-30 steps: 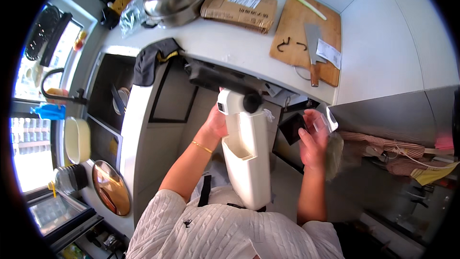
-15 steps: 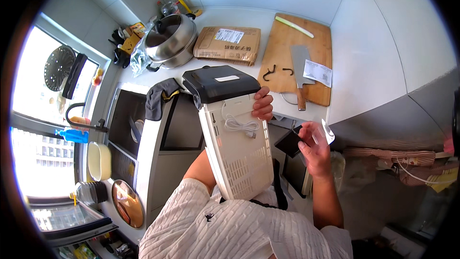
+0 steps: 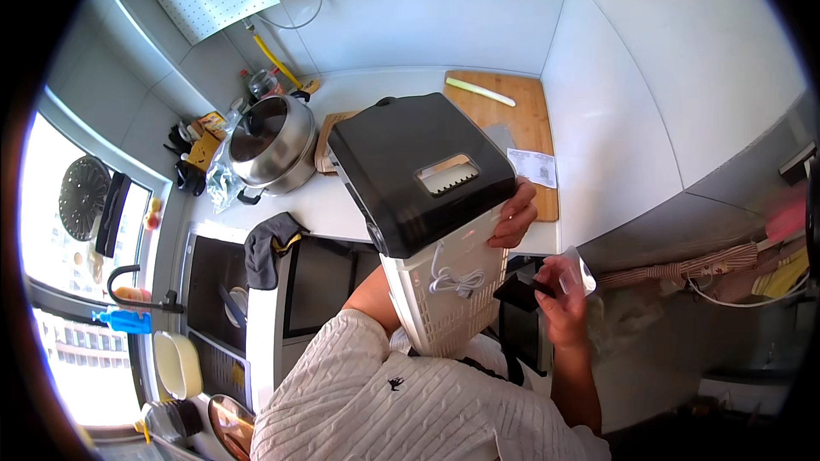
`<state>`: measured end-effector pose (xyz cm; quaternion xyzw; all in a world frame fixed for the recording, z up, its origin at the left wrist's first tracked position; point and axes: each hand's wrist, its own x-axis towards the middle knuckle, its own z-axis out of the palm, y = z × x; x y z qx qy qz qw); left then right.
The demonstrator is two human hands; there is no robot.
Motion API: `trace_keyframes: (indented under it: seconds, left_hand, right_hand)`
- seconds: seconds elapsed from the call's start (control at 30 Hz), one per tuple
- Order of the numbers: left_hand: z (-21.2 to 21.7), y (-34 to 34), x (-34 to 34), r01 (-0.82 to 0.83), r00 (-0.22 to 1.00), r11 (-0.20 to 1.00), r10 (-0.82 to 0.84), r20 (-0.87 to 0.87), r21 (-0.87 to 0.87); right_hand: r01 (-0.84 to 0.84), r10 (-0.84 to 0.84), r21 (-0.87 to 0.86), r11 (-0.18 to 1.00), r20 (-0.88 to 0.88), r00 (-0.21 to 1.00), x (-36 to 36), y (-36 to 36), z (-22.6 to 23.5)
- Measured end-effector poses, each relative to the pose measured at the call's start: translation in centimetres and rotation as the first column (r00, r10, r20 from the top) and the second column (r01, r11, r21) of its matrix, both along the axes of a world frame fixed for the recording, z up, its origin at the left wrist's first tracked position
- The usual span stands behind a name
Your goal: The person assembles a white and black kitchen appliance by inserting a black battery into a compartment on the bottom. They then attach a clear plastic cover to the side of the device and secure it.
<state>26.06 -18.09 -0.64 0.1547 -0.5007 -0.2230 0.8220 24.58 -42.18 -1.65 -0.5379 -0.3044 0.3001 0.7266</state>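
A tall white appliance (image 3: 431, 312) with a slotted back and a glossy black lid (image 3: 410, 162) is held upright, tilted, against my front. The lid has an opening with a toothed edge. A white coiled cable (image 3: 457, 282) lies on its back. My left hand (image 3: 515, 215) reaches behind the appliance, its fingers wrapped round the right edge just under the lid. To the right, my right hand (image 3: 564, 299) is closed on a flat black piece (image 3: 518, 292) and a clear plastic piece (image 3: 581, 271). How the two pieces are joined, if at all, I cannot tell.
On the counter stand a steel pot (image 3: 273, 145), a cardboard box (image 3: 329, 132) partly hidden by the lid, and a cutting board (image 3: 536, 107) with a green-white stalk (image 3: 480, 91) and a paper slip (image 3: 531, 166). A grey glove (image 3: 272, 248) hangs by the sink (image 3: 215, 269).
The appliance has tipped and shifted so its lid top shows, covering most of the cardboard box and the knife. My view has swung upward. Both hands keep their holds.
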Motion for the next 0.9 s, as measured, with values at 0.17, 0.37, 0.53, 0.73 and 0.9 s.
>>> trace_keyframes:
  seconds: [0.17, 0.37, 0.53, 0.73, 0.9]
  left_hand:
    - [1.0, 0.2, 1.1, 0.072, 0.995, 0.997, -0.071, 0.064, -0.009]
    - [-0.3, 0.5, 1.5, 0.030, 0.999, 0.998, -0.031, -0.020, -0.047]
    - [-1.5, 0.3, 0.6, -0.234, 0.930, 0.968, 0.249, -0.272, 0.085]
    - [-3.9, 0.9, -0.9, -0.426, 0.743, 0.874, 0.485, -0.461, 0.232]
    - [-7.3, 4.2, -1.2, -0.277, 0.832, 0.961, 0.230, -0.504, -0.020]
  right_hand:
    - [0.055, -0.056, 0.020, 0.998, 0.054, 0.997, -1.0, 0.4, 0.4]
    - [0.144, -0.143, -0.006, 0.990, 0.107, 0.984, -2.3, 0.3, 0.9]
    - [0.189, -0.187, -0.011, 0.982, 0.102, 0.977, -3.1, 0.8, 0.8]
    - [0.275, -0.275, 0.013, 0.961, 0.000, 0.961, -3.1, 1.5, -0.3]
    - [0.281, -0.275, 0.020, 0.959, -0.149, 0.950, -3.9, 1.8, -1.3]
